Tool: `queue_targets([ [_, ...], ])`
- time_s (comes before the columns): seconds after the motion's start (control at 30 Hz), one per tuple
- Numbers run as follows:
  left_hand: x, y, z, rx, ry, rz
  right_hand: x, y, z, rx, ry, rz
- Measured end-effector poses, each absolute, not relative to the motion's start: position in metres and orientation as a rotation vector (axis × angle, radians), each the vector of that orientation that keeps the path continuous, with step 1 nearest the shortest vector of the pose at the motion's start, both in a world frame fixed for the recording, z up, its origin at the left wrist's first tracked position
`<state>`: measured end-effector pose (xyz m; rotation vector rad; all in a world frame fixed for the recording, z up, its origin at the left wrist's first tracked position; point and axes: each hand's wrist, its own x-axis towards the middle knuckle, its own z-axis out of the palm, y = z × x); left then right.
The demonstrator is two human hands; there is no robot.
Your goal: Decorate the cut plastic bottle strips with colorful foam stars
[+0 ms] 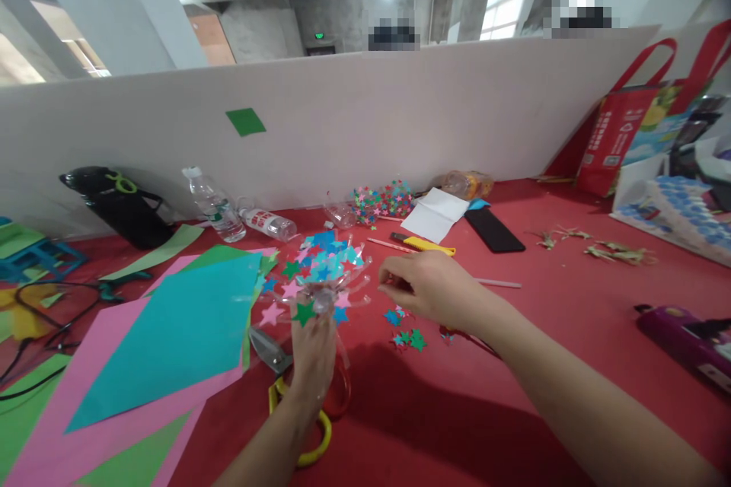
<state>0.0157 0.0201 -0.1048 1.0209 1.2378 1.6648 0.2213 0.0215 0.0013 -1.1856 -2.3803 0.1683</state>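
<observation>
My left hand [313, 354] is closed around the neck of a clear plastic bottle piece [324, 300] cut into splayed strips. Pink, green, blue and red paper stars are stuck on the strips. Just right of it, my right hand [422, 280] is held above the table, fingers curled together; whatever is in them is hidden. Loose paper stars [416, 339] lie on the red table below that hand. Scissors with yellow handles [276, 388] lie beside my left wrist, partly covered by my forearm. A yellow utility knife [428, 245] rests behind my right hand.
Coloured paper sheets [177, 335] spread on the left. A black flask [117, 205] and plastic bottles [214, 205] are by the white partition [343, 122]. A star-covered bottle [382, 202], a black phone [494, 230] and a purple power strip [688, 346] lie around; a red bag [620, 133] stands far right.
</observation>
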Motion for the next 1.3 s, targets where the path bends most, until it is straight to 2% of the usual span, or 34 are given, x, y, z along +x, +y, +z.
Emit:
queue_targets([
  [0.33,0.033,0.010,-0.087,1.112,1.222,1.592,0.206,-0.003,0.002,-0.828,-2.325,0.058],
  [0.47,0.034,0.011,-0.085,0.971,1.177,1.623,0.193,-0.013,-0.007,-0.698,-2.431,-0.057],
  [0.6,0.034,0.012,-0.090,1.011,1.151,1.633,0.190,-0.011,-0.015,-0.714,-2.426,-0.127],
  [0.83,0.032,0.011,-0.098,1.032,1.134,1.600,0.201,-0.003,-0.006,-0.763,-2.388,-0.053],
  [1.3,0.034,0.008,-0.087,1.040,1.214,1.616,0.205,-0.002,-0.004,-0.774,-2.483,-0.157],
])
